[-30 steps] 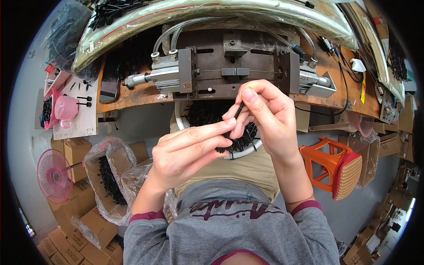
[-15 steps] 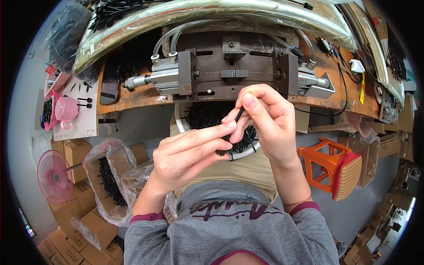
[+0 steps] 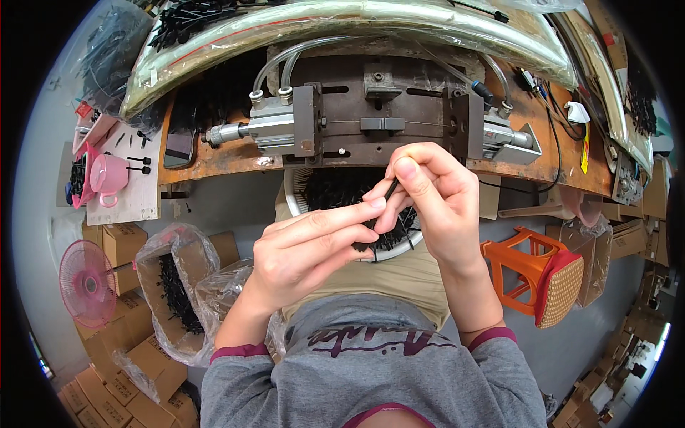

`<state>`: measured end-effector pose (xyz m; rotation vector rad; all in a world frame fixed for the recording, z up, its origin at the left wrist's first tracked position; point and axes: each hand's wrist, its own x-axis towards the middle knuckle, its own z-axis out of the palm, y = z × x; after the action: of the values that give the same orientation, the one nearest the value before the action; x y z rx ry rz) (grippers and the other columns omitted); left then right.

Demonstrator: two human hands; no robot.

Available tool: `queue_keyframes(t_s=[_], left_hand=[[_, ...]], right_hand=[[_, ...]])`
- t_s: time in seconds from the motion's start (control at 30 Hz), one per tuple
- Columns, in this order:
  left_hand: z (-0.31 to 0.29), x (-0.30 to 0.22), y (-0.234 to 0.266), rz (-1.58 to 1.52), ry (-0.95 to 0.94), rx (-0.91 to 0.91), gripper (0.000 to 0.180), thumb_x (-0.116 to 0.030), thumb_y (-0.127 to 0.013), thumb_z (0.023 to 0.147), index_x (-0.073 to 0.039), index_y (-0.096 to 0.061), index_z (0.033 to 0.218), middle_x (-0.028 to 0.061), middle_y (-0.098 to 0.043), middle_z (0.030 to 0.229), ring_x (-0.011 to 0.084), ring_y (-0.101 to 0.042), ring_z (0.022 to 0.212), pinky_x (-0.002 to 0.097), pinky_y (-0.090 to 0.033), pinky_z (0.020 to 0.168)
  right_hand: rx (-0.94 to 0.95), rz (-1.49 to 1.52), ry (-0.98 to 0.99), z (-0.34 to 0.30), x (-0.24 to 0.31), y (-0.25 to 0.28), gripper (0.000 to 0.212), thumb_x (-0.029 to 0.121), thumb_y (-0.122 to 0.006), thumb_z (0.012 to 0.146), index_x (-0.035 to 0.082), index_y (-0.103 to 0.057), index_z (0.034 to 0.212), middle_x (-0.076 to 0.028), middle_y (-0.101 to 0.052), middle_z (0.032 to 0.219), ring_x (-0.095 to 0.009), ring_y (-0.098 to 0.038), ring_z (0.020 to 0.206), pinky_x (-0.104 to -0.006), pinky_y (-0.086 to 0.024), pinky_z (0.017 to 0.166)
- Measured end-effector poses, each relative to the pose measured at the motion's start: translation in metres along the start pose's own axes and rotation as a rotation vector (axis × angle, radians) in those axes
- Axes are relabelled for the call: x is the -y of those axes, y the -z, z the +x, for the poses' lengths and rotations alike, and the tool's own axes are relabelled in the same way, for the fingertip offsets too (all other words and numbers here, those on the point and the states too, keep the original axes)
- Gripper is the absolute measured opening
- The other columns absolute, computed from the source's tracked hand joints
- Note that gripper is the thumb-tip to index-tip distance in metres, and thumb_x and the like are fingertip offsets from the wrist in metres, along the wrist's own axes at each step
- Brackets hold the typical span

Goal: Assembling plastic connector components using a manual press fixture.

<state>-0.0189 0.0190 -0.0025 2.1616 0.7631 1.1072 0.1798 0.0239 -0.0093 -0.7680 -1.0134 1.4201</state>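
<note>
My right hand (image 3: pixel 432 203) pinches a thin black plastic piece (image 3: pixel 392 188) between thumb and fingers, just above my lap. My left hand (image 3: pixel 307 246) reaches in from the left, its extended fingertips touching the same black piece. Below both hands a round white bowl (image 3: pixel 294 202) full of small black parts rests on my lap, mostly covered by the hands. Straight ahead on the orange bench stands a dark metal fixture (image 3: pixel 382 118) with pneumatic cylinders on either side.
A plastic-lined cardboard box (image 3: pixel 168 282) of black parts stands at lower left, beside a pink fan (image 3: pixel 85 283) and stacked cartons. An orange stool (image 3: pixel 542 274) is at right. A pink cup (image 3: pixel 107 177) sits on a white side table. Clear plastic sheeting (image 3: pixel 342 21) arches over the bench.
Both hands have stayed together over the bowl. The fingers have shifted slightly around the black piece, the left fingertips sliding closer to the right thumb.
</note>
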Motion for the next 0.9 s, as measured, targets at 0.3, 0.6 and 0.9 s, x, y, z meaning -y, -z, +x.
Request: queue_keyframes(t_s=[0.3,0.6,0.9], left_hand=[[0.006,0.0,-0.001,0.094,-0.072,-0.038,0.03,-0.007,-0.086,0.065,0.002,-0.075,0.092,0.0157,-0.074,0.109,0.0233,-0.074,0.089,0.0303,-0.061,0.074],[0.025,0.004,-0.002,0.163,-0.056,-0.092,0.027,-0.003,-0.081,0.07,0.0,-0.073,0.095,0.0153,-0.07,0.117,0.0237,-0.072,0.083,0.0319,-0.06,0.071],[0.031,0.03,-0.039,0.472,-0.025,-0.111,0.026,-0.006,-0.081,0.07,-0.003,-0.071,0.094,0.0088,-0.07,0.122,0.0233,-0.07,0.086,0.0316,-0.057,0.073]], right_hand=[[0.018,0.138,-0.152,0.003,0.003,0.002,0.016,0.013,-0.062,0.1,-0.003,-0.065,0.101,-0.011,-0.071,0.086,-0.012,-0.067,0.066,-0.0243,-0.053,0.057],[-0.038,-0.386,-0.007,0.037,0.036,0.01,0.023,0.019,-0.074,0.093,0.001,-0.068,0.106,-0.002,-0.07,0.085,-0.005,-0.062,0.069,-0.0194,-0.049,0.056],[-0.449,-1.701,0.743,0.185,0.077,0.084,0.02,0.018,-0.076,0.08,0.009,-0.073,0.097,-0.006,-0.071,0.082,-0.019,-0.067,0.077,-0.0333,-0.052,0.07]])
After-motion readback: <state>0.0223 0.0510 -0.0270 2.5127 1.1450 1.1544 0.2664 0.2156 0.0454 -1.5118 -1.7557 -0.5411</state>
